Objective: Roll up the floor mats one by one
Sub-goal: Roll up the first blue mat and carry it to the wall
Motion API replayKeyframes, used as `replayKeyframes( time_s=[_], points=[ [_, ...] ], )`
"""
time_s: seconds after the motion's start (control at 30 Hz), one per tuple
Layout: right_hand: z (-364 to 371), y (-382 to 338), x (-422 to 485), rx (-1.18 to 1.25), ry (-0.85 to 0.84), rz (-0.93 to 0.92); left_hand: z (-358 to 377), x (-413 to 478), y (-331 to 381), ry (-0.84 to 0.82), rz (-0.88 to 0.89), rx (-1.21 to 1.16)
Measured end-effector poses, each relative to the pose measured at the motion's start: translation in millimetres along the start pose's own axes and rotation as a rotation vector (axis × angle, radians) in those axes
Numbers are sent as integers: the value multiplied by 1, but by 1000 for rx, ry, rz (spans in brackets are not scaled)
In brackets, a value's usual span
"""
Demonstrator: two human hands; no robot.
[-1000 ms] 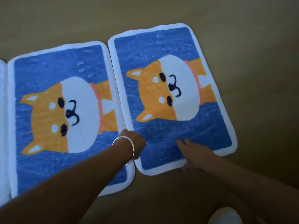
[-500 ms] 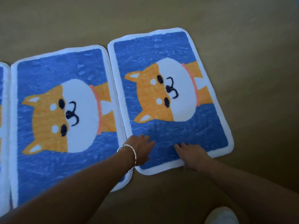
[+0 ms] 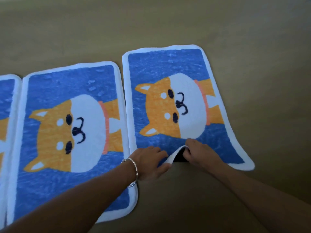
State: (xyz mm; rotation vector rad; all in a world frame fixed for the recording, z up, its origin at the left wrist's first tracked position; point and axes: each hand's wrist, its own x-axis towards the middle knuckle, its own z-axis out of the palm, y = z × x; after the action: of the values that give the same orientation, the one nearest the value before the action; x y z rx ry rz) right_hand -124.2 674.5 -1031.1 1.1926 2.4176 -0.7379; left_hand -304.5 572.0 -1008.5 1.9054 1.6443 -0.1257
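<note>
Head view: the right mat (image 3: 168, 68) lies centre-right of the frame on the brown floor (image 3: 168, 22), just beside the middle mat (image 3: 67, 84). A 3rd mat (image 3: 6, 98) peeks in at the left edge. All 3 lie unrolled, so I judge this is the very start.

My left hand (image 3: 148, 162), bracelet (image 3: 133, 169) on the wrist, pinches the near white edge w/ thumb under & fingers on top. My right hand (image 3: 202, 153) curls round the same edge just beside it, where the lifted edge (image 3: 174, 154) shows its dark underside. The near right corner (image 3: 247, 165) lies flat on the floor.

To do it well, imo: my hands sit close together mid-edge, so only the middle comes up. I'd slide them apart toward both corners, fold the whole edge over evenly, make a tight 1st turn, then roll straight up-frame w/ equal pressure on both sides so the roll doesn't cone. Watch the left side: the mats nearly touch, so don't drag the neighbour.
</note>
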Motion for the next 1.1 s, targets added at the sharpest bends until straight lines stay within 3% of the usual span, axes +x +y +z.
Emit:
replayKeyframes(
  time_s=[0.1, 0.2, 0.4, 0.53, 0.6, 0.67, 0.8, 0.9, 0.97, 1.1],
  points=[
    [-10, -6, 5, 166, 116, 7, -14, 8, -2, 54, 11, -56],
    [-6, -24, 6, 222, 134, 3, -22, 11, -10, 12, 21, 95],
    [23, -36, 0, 88, -158, -137, 3, -6, -35, -250, -157, 295],
    [22, -18, -3, 95, -335, -226, 22, -11, -36, -130, 11, 353],
    [25, -14, -4, 66, -297, -237, 26, -13, -32, -77, 149, 343],
    [31, -13, -9, -1, -255, -271, 27, -13, -26, -41, 159, 380],
    [38, -8, -19, -99, -204, -335, 20, 0, -20, -215, -138, 294],
    [31, -1, -8, 32, -150, -190, 22, 4, -24, -158, -194, 298],
    [27, -1, -1, 78, -95, -152, 30, 4, -27, 28, -113, 303],
    [30, -3, 1, -132, -40, -225, 43, 7, -27, 62, 51, 565]
  ],
)
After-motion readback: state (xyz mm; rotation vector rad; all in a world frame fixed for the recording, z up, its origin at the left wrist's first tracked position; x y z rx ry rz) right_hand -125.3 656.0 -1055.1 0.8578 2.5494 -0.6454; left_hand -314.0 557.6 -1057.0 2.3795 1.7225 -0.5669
